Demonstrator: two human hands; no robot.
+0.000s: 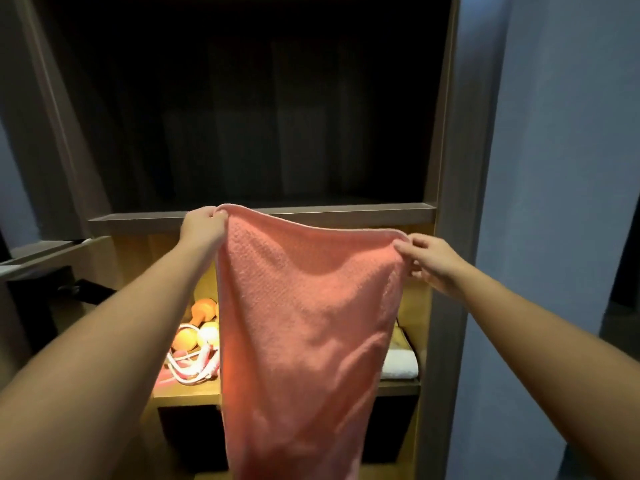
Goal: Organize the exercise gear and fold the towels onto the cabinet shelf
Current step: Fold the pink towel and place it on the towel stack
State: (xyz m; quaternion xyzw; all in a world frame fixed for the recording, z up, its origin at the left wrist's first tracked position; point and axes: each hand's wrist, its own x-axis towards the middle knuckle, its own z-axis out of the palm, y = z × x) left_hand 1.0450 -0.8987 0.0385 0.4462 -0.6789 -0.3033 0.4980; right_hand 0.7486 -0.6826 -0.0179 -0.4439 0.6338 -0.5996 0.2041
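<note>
Pink towel (304,327) hangs before the lit shelf (187,393), left hand (202,228) and right hand (431,263) pinching its top corners; keep edge taut, bring corners together evenly.

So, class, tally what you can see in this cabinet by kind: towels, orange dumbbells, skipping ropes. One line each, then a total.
Towels: 2, the pink towel held up and the white towel, folded.
Orange dumbbells: 2 in view; the pink towel may hide more.
Skipping ropes: 1.
Total: 5.
</note>
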